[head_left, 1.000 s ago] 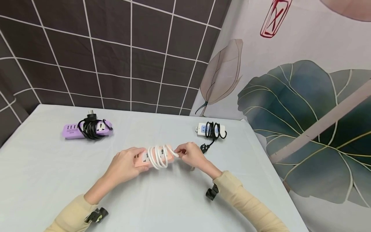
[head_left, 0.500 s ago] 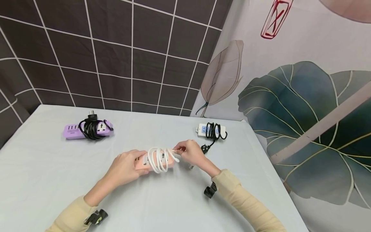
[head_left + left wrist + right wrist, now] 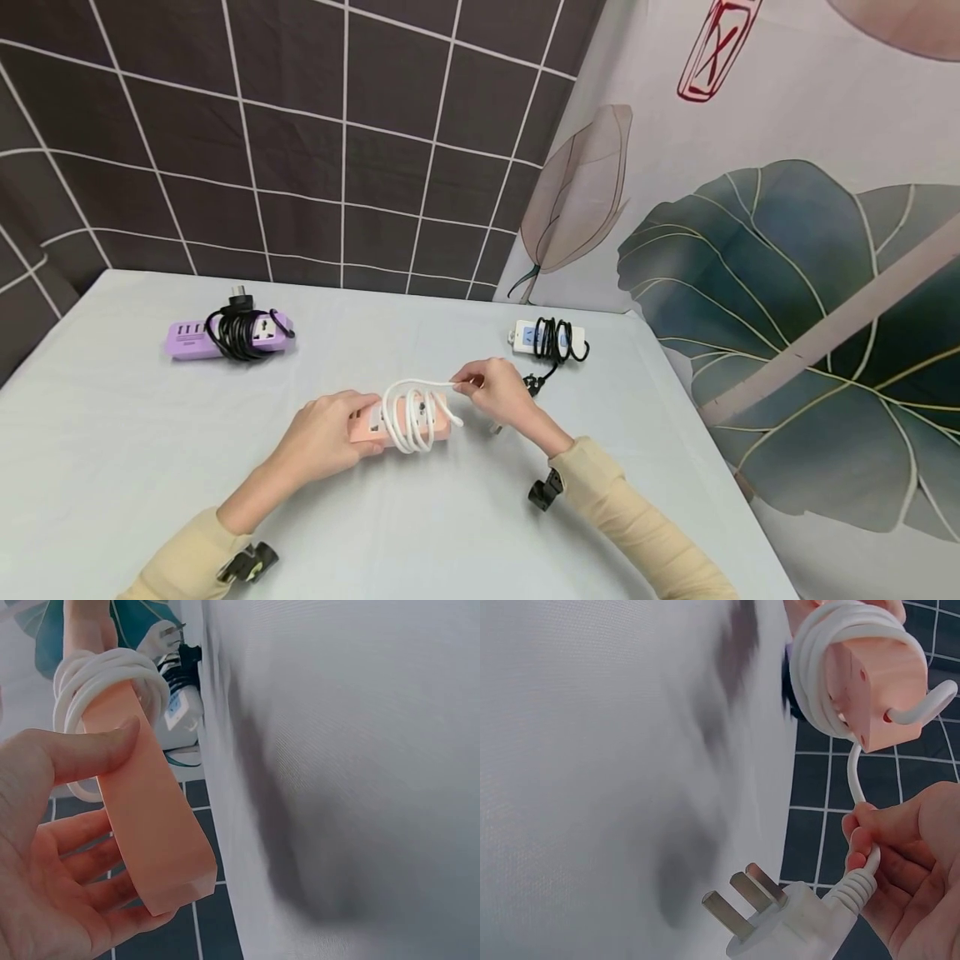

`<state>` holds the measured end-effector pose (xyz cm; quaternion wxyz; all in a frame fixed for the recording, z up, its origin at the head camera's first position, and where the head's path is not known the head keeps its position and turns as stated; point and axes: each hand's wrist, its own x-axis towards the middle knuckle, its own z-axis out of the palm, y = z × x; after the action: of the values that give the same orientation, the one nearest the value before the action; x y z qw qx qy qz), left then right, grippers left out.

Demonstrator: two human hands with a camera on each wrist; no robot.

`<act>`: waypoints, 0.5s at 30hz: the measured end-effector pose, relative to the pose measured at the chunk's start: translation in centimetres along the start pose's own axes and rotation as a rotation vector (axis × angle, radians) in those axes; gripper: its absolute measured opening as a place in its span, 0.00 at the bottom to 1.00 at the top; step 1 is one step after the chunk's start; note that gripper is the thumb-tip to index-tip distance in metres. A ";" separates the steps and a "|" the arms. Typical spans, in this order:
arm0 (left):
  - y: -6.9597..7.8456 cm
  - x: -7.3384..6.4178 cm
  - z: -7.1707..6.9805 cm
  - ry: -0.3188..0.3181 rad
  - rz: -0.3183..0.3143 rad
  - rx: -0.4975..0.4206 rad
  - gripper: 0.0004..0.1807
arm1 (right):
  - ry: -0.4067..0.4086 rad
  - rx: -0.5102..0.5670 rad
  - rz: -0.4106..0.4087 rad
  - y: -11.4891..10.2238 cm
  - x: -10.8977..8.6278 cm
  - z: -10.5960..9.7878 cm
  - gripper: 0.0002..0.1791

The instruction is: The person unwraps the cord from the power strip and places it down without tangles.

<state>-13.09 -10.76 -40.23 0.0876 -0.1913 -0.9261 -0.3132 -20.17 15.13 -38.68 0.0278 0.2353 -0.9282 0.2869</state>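
Note:
A pink power strip (image 3: 366, 423) with a white cord (image 3: 411, 433) looped several times round it is in the middle of the head view. My left hand (image 3: 324, 433) grips its left end, thumb on one face and fingers behind, as the left wrist view shows. To the right, my right hand (image 3: 497, 392) pinches the cord between thumb and fingers, close to the plug. In the right wrist view the white three-pin plug (image 3: 791, 930) hangs below the pinching fingers (image 3: 862, 844). A stretch of cord runs from them up to the coil. The strip is held above the table.
A purple power strip (image 3: 187, 340) wrapped in black cord lies at the back left of the white table (image 3: 375, 533). At the back right is a white power strip (image 3: 522, 335), also wound with black cord, its black plug (image 3: 533, 383) partly behind my right hand.
My right hand has risen slightly and moved a little right, drawing the cord's end off the coil; a longer stretch now shows between coil and fingers. The left hand keeps its grip.

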 end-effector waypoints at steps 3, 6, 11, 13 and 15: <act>-0.1 0.0 0.1 -0.001 -0.008 0.000 0.30 | 0.009 -0.004 0.003 0.1 0.0 0.0 0.04; -0.2 0.0 0.2 -0.005 -0.021 0.001 0.31 | 0.016 0.000 0.004 0.1 -0.1 -0.1 0.04; -0.4 0.0 0.3 -0.014 -0.028 0.002 0.32 | 0.020 0.012 0.012 0.0 -0.2 -0.4 0.04; -0.4 0.0 0.4 -0.015 -0.026 0.003 0.31 | 0.023 0.014 0.010 -0.1 -0.2 -0.5 0.04; -0.4 0.0 0.3 -0.013 -0.022 0.002 0.31 | 0.024 0.017 0.001 -0.2 -0.2 -0.6 0.04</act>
<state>-13.28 -10.86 -40.73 0.0781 -0.1833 -0.9289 -0.3121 -19.91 15.39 -38.15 0.0369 0.2315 -0.9255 0.2974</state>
